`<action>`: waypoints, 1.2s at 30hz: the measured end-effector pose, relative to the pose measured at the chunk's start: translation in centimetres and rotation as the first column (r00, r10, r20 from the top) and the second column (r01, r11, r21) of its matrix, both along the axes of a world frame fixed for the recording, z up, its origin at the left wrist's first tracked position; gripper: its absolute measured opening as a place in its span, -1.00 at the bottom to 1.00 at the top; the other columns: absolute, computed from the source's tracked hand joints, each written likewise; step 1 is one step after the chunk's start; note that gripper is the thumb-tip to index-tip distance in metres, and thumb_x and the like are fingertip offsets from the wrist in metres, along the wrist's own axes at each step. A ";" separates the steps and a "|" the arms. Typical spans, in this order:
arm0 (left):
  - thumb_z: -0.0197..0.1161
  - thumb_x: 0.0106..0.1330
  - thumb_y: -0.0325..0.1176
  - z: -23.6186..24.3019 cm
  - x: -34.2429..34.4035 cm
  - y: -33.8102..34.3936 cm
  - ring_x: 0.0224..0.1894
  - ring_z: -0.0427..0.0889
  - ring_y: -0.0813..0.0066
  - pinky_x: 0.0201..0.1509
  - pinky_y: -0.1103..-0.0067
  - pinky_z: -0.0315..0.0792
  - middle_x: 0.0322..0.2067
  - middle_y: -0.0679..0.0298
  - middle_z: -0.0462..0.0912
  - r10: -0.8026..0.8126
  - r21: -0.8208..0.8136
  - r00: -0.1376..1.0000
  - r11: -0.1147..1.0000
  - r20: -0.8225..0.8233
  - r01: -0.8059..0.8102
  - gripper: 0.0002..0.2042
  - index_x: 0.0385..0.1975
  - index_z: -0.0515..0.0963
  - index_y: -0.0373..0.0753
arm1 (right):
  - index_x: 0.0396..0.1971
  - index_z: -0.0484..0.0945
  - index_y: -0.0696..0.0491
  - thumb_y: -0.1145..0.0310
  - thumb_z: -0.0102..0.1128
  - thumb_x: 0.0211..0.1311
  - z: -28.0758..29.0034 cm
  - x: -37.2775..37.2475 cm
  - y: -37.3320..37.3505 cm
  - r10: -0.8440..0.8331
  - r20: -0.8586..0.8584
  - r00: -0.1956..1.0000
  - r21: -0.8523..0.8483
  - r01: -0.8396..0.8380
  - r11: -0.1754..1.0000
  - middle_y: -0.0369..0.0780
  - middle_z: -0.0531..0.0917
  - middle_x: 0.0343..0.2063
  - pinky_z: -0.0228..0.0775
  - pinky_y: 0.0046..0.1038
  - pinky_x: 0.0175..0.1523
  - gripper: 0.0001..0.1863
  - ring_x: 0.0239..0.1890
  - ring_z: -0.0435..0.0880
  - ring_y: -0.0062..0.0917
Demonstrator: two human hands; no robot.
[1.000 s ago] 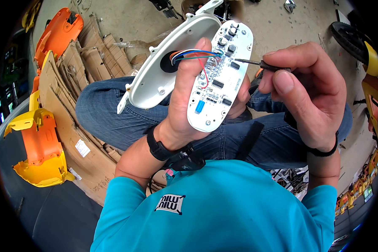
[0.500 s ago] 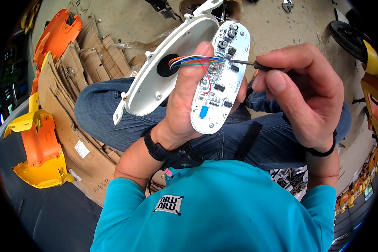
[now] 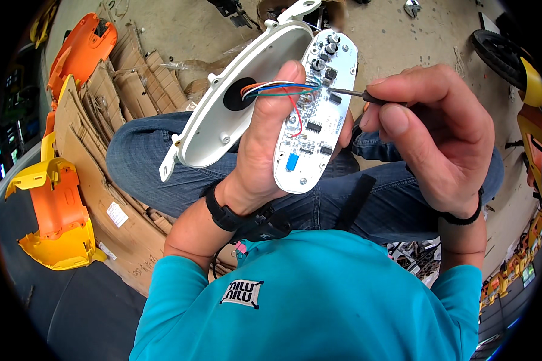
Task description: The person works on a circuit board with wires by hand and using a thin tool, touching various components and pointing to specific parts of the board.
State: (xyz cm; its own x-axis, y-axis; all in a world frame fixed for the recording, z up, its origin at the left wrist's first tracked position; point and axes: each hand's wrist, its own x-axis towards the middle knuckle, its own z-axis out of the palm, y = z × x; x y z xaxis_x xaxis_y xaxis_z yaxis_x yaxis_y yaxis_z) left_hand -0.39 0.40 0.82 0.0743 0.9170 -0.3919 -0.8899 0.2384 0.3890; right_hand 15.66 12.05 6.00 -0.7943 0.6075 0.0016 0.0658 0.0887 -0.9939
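Observation:
My left hand [image 3: 262, 141] is closed around a long, rounded white circuit board [image 3: 295, 153], thumb along its left edge and fingers behind it. Black chips, capacitors and a blue part sit on the board's face. A bundle of coloured wires [image 3: 271, 90] passes under the thumb to the board, coming from a dark round opening in a white oval housing [image 3: 214, 135] on the left. My right hand [image 3: 436, 129] pinches a thin screwdriver [image 3: 370, 95] between thumb and forefinger. Its slim metal shaft reaches the board near the wire ends; whether the tip touches is too small to tell.
Flattened cardboard [image 3: 102, 174] lies at the left, with an orange-and-yellow plastic shell [image 3: 57, 204] and an orange cover [image 3: 85, 51] on that side. A black tyre [image 3: 497, 57] with yellow parts stands at the right. An adjustable wrench [image 3: 412, 8] lies on the far floor.
The screwdriver's shaft has levelled slightly, its handle end shifting a little. The board and housing have barely moved, and both hands keep their grips.

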 end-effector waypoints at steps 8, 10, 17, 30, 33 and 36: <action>-0.15 0.38 0.27 -0.2 -0.2 0.0 -0.42 0.60 0.53 -0.36 0.65 0.44 -0.39 0.17 0.65 -0.016 0.031 0.999 0.999 0.036 0.015 -0.37 -0.12 0.52 -0.27 | -0.10 0.52 0.27 0.53 0.12 0.32 0.0 0.1 0.2 0.024 -0.001 1.000 0.021 -0.024 0.999 -0.20 0.63 -0.33 0.41 -0.68 -0.25 -0.80 -0.28 0.63 -0.65; -0.15 0.38 0.28 -0.2 -0.1 -0.1 -0.42 0.60 0.53 -0.36 0.65 0.45 -0.38 0.17 0.65 -0.014 0.032 0.999 0.999 0.047 0.012 -0.36 -0.10 0.52 -0.27 | -0.10 0.52 0.27 0.54 0.11 0.32 0.1 0.1 0.2 0.007 0.026 1.000 0.019 -0.008 1.000 -0.20 0.63 -0.32 0.41 -0.67 -0.24 -0.80 -0.28 0.64 -0.64; -0.15 0.38 0.28 -0.2 0.0 -0.1 -0.40 0.60 0.53 -0.35 0.65 0.44 -0.36 0.17 0.65 -0.005 0.032 0.998 0.999 0.070 0.003 -0.35 -0.06 0.49 -0.27 | -0.10 0.52 0.28 0.56 0.11 0.32 0.2 0.0 0.0 0.028 -0.007 1.000 -0.037 -0.029 0.999 -0.19 0.62 -0.30 0.42 -0.66 -0.24 -0.80 -0.26 0.65 -0.62; -0.37 0.39 0.32 0.4 0.4 0.0 -0.56 0.22 0.53 -0.52 0.59 0.06 -0.50 0.25 0.47 -0.009 -0.070 0.999 0.998 -0.050 0.005 -0.26 -0.05 0.47 -0.30 | -0.10 0.52 0.27 0.55 0.12 0.31 0.2 0.1 0.1 0.007 0.025 1.000 0.025 -0.008 1.000 -0.20 0.62 -0.29 0.42 -0.68 -0.22 -0.80 -0.25 0.64 -0.64; -0.37 0.38 0.32 0.4 0.3 0.0 -0.57 0.22 0.54 -0.52 0.59 0.06 -0.49 0.25 0.47 -0.018 -0.050 0.998 0.999 -0.053 0.016 -0.26 -0.06 0.47 -0.30 | -0.10 0.51 0.28 0.55 0.12 0.31 0.1 0.1 0.2 0.009 0.021 1.000 0.028 -0.010 1.000 -0.20 0.62 -0.29 0.42 -0.68 -0.22 -0.80 -0.25 0.64 -0.64; -0.23 0.38 0.30 0.0 0.1 0.0 -0.48 0.46 0.55 -0.43 0.64 0.30 -0.42 0.20 0.59 -0.019 0.009 1.000 1.000 0.004 0.019 -0.32 -0.07 0.49 -0.28 | -0.10 0.51 0.28 0.56 0.12 0.32 0.1 0.1 0.2 0.015 0.027 1.000 0.034 -0.016 0.999 -0.20 0.61 -0.29 0.42 -0.67 -0.21 -0.80 -0.25 0.64 -0.64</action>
State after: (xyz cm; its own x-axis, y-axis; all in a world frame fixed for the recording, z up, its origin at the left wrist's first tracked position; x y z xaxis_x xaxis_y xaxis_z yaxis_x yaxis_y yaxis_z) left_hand -0.29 0.42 0.82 0.0938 0.9189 -0.3833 -0.8868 0.2520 0.3873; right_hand 15.81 12.28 6.14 -0.8037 0.5951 0.0010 0.0902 0.1235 -0.9882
